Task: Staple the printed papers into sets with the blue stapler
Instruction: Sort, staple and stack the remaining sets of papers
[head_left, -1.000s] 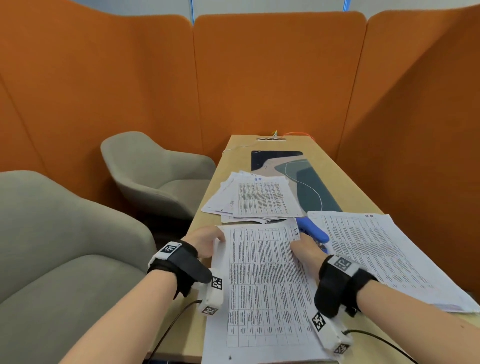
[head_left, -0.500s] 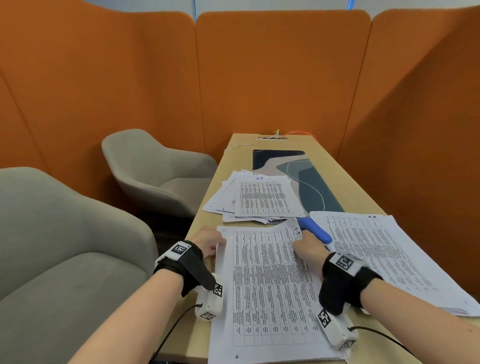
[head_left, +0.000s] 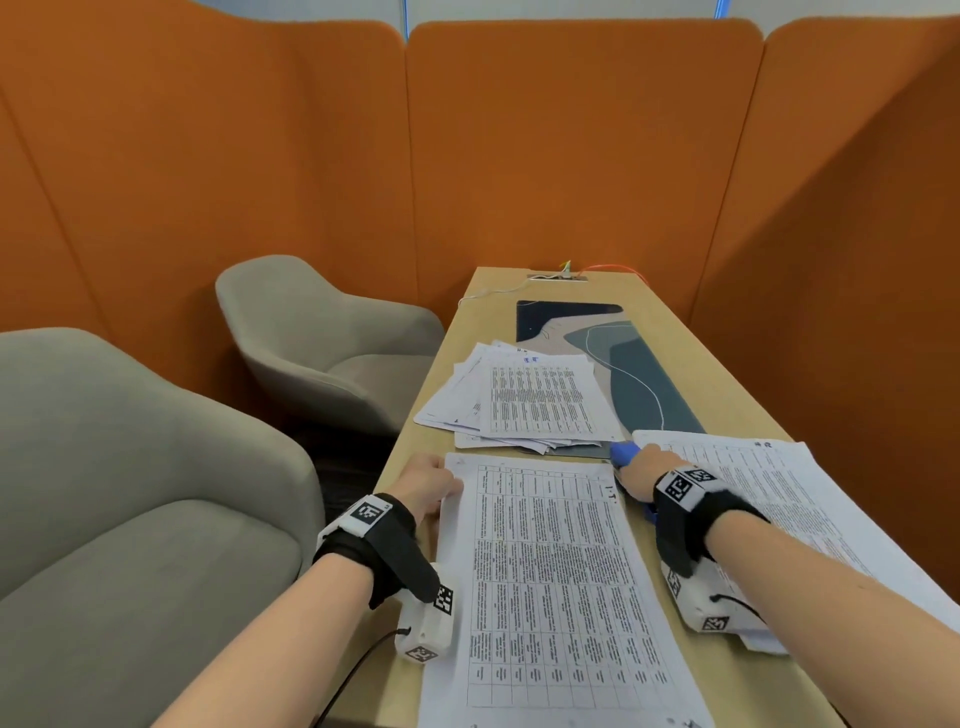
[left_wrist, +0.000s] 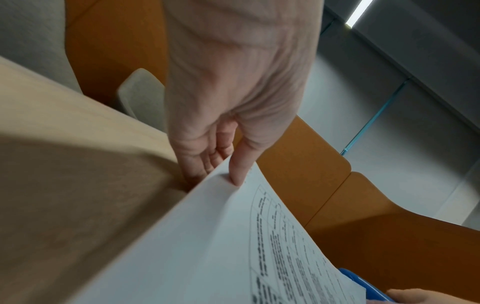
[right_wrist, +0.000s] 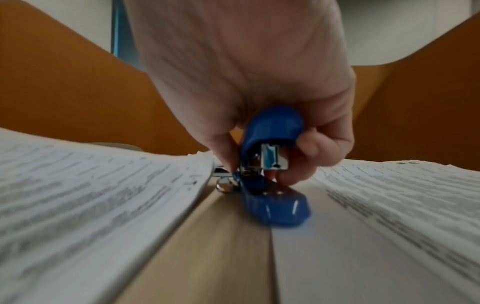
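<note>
Two hands stapling printed papers near the tabletop's front edge.
Right hand (right_wrist: 259, 107) fingers curl around the blue stapler (right_wrist: 270, 164) at the paper set's (head_left: 556, 582) far right corner; left hand (left_wrist: 228, 115) pinches its left edge. Print unreadable.

Bare bench (head_left: 737, 374) lies open along the right edge beside the dark mat (head_left: 644, 384) and at the far end up to the cable port (head_left: 557, 277), so hands could pass there above the flat surface. The near half is crowded: the loose paper pile (head_left: 524, 405) fills the left middle, the front sheet set (head_left: 550, 587) and the right stack (head_left: 769, 493) leave only a narrow strip of wood between them, and the blue stapler (right_wrist: 270, 179) sits in that strip. Orange partitions (head_left: 566, 156) close the far end and right side, and two grey armchairs (head_left: 130, 493) stand against the left edge.
</note>
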